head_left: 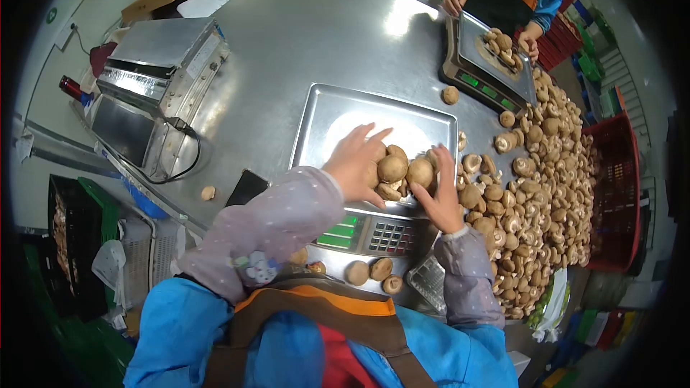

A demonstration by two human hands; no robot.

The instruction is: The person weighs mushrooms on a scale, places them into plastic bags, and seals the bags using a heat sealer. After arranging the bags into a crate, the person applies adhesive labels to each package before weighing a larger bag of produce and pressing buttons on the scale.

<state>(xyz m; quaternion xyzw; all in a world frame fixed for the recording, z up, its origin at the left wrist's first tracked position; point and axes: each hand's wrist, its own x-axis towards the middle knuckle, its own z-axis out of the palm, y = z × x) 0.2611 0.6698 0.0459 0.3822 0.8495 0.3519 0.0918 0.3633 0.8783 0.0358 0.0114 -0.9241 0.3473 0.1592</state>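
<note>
Several brown mushrooms (392, 169) lie together on the steel pan (316, 118) of a scale with a lit green display (338, 233). My left hand (358, 165) is at their left side, fingers spread and touching them. On their right, my right hand (441, 195) rests against the mushrooms with thumb and fingers apart. The two hands cup the group between them. A few loose mushrooms (380, 269) sit on the table in front of the scale, near a clear plastic tray (429, 282).
A large mushroom pile (550, 201) covers the right side, beside a red crate (614, 187). A co-worker's hands (455, 0) are at a second scale (485, 65) at the back right. A metal machine (154, 93) with a cable stands left; a black object (246, 188) lies near my left sleeve.
</note>
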